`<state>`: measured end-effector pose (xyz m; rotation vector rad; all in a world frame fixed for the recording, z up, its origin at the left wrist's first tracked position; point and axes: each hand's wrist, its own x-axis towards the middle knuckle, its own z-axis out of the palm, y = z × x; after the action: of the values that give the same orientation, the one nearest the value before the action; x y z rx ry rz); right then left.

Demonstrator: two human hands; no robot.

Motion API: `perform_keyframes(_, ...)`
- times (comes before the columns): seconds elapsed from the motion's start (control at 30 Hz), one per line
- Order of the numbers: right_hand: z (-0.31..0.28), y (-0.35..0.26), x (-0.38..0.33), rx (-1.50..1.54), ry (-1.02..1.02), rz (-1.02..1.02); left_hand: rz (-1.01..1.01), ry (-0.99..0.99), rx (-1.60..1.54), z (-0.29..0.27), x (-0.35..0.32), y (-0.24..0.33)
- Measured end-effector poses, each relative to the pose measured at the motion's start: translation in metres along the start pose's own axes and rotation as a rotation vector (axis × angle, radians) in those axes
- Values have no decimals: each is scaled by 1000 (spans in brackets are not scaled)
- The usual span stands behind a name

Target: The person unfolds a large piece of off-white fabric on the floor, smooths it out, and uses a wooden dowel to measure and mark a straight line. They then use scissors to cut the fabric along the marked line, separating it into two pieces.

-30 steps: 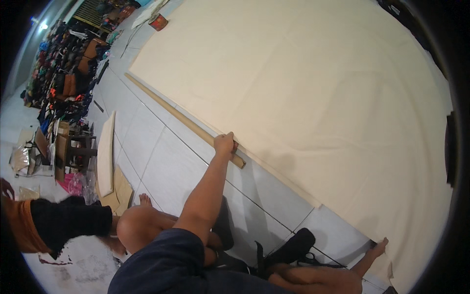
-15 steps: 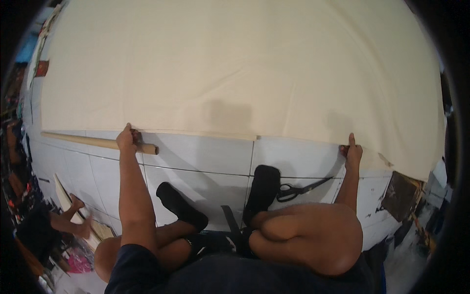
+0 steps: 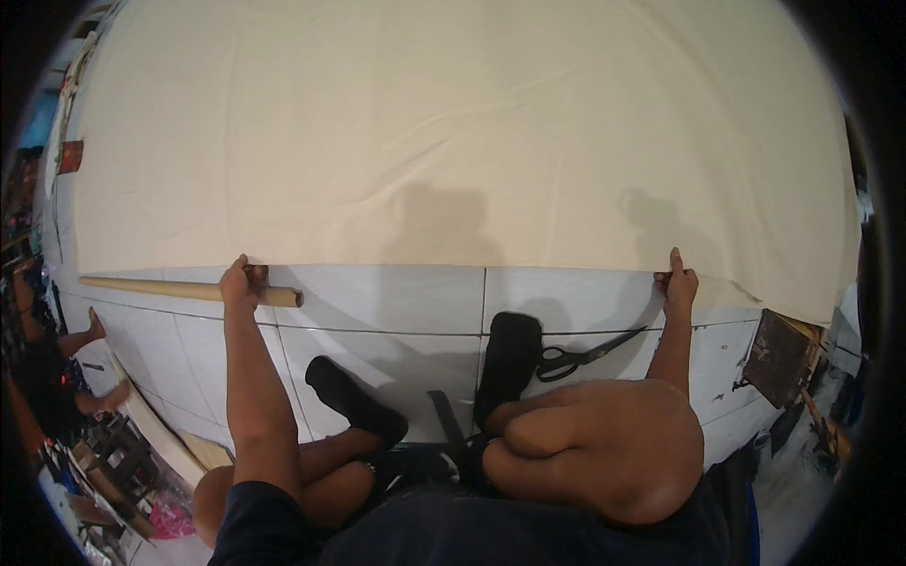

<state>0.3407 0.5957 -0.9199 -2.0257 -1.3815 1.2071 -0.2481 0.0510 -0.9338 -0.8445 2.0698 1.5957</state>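
Head view: the left hand [image 3: 243, 281] pinches the near edge of a large cream cloth [image 3: 425, 113], thumb on top and fingers curled below. Well to its right, the right hand [image 3: 678, 287] grips the same edge, its thumb pointing forward over the fabric. Between the two grips the edge runs nearly straight, and the cloth spreads out ahead of both, with a few slanting creases. A tan tube [image 3: 160, 287] passes behind the left hand, sticking out on either side; whether that hand touches it, I cannot tell. Black-handled scissors [image 3: 561, 366] lie on the tiled floor [image 3: 415, 297], nearer the body than the right grip and to its left. A dark brown board [image 3: 780, 347] sits right of that grip.
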Motion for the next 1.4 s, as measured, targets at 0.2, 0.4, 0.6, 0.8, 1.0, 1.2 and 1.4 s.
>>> perform_keyframes(0.2,0,15,11,91,63,31,-15,-96,35,-13,13,0)
perform_keyframes(0.4,-21,22,19,198,116,59,860,474,783,59,-48,2)
perform_keyframes(0.6,6,0,18,-206,585,-236,912,219,1186,90,-62,-7)
perform_keyframes(0.8,136,-87,-54,-869,42,-1023,918,207,1206,84,-57,-8)
perform_keyframes(1.0,114,-56,-28,-1083,138,-774,909,180,1191,85,-65,-9)
perform_keyframes(1.2,95,-36,-19,-1156,244,-627,705,-195,1498,63,-76,74)
perform_keyframes(1.4,101,-60,-49,-1195,273,-497,799,3,1255,-34,-56,146)
